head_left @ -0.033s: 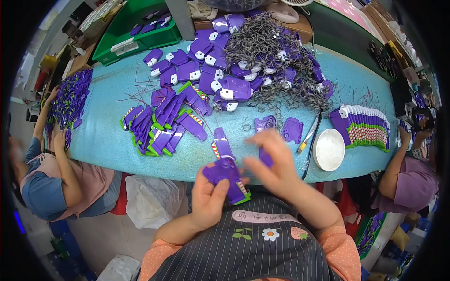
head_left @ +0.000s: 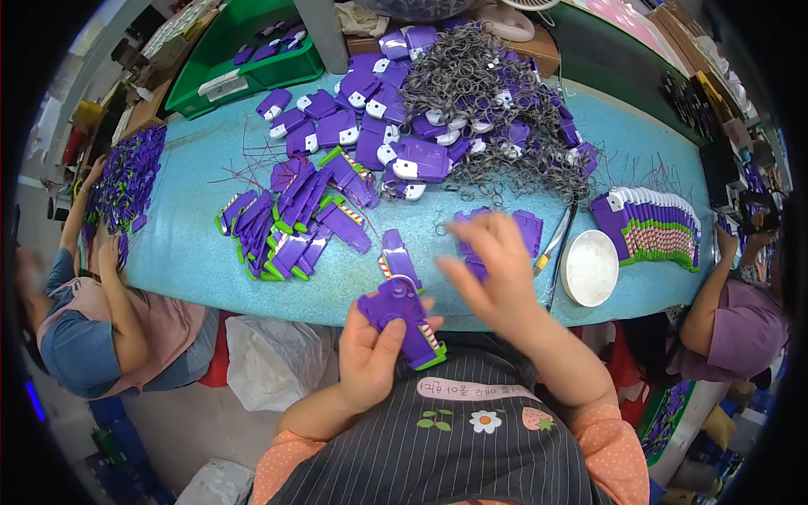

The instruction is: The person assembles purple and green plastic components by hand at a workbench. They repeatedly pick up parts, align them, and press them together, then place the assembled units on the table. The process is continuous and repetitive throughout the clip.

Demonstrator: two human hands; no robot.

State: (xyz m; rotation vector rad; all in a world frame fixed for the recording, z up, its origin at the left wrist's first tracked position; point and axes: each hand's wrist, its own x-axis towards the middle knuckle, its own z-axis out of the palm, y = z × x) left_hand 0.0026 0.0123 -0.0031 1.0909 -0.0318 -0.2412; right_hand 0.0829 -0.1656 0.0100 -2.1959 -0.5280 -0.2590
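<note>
One purple part with a green end and striped edge sits pinched between thumb and fingers of a worker's left hand at the near edge of a blue table. The right hand, thumb and fingers spread, hovers by flat purple pieces. Beyond lies a heap of grey rings; a white bowl sits to the right.

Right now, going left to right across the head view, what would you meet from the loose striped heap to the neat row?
Loose striped heap of purple parts, left hand holding a purple piece, right hand, white bowl, neat row.
</note>
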